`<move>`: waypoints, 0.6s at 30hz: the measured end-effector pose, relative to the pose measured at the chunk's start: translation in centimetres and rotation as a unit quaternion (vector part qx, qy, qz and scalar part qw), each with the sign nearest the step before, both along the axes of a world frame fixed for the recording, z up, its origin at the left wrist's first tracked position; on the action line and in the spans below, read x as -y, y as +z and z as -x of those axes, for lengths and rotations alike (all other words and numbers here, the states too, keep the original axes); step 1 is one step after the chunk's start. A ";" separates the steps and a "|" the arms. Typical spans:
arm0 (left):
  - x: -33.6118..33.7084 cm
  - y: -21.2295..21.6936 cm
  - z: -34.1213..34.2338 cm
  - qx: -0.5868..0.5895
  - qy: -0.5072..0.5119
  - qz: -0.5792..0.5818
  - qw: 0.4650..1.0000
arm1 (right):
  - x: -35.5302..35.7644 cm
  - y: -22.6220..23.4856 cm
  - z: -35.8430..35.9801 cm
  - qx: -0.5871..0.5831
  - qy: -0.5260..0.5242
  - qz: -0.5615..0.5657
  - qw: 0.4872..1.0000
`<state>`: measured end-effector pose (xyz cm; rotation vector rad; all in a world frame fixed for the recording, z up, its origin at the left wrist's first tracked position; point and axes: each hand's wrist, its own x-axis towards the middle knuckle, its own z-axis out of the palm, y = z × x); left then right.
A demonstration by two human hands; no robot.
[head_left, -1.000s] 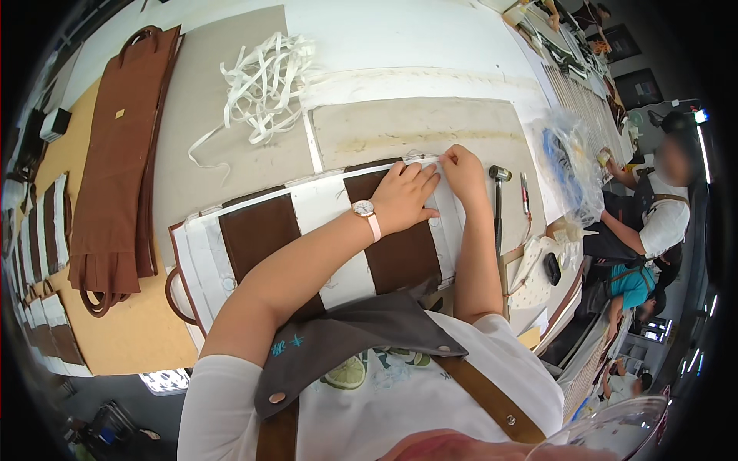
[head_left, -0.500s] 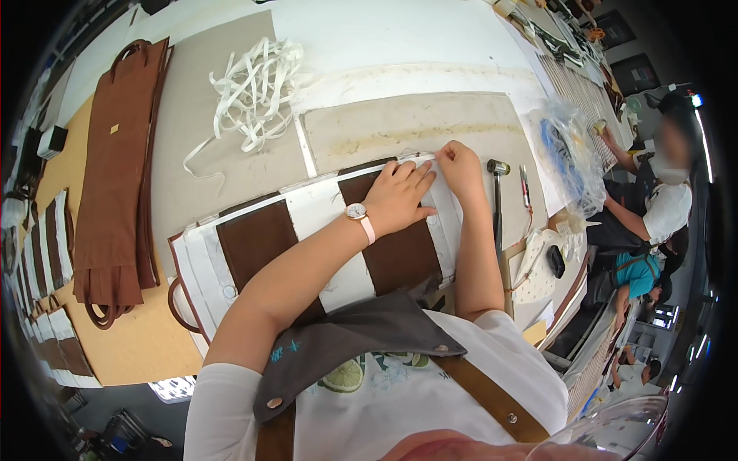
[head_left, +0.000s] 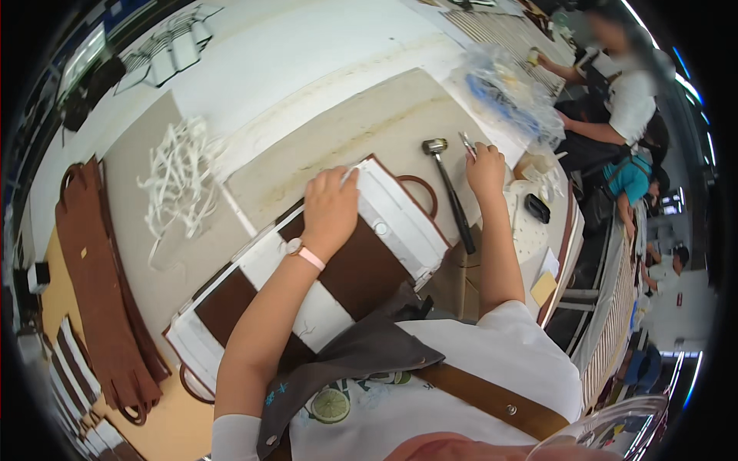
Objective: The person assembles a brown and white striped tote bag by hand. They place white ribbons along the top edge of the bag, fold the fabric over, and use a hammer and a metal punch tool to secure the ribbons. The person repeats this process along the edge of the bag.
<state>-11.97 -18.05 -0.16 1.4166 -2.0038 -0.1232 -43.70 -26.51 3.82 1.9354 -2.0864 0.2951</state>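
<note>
A flat bag with dark brown and white stripes (head_left: 367,278), brown edging and looped handles lies before me. My left hand (head_left: 330,209) rests on its far part, beside the white end strip. Its fingers are bent over the far edge and partly hidden, with no tool visible in them. Off to the right, my right hand (head_left: 486,170) closes its fingers round a slim tool with a metal tip and a reddish handle (head_left: 467,144). A hammer with a black handle (head_left: 453,194) lies between that hand and the bag.
White tape (head_left: 181,180) is heaped at the left, near folded brown bags (head_left: 104,284). A clear plastic bag with blue contents (head_left: 507,96) lies at the far right. Below it sits a small black object (head_left: 537,207). Another person (head_left: 615,100) works beyond the table's right side.
My right hand has left the bag's far corner and taken hold of the slim tool. My left hand stays on the bag. The view has turned, and the bag sits more tilted.
</note>
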 end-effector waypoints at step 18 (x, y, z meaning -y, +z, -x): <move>5.7 1.1 -0.5 -0.157 0.024 -0.280 0.947 | 3.0 -3.3 3.7 0.141 0.001 0.037 0.989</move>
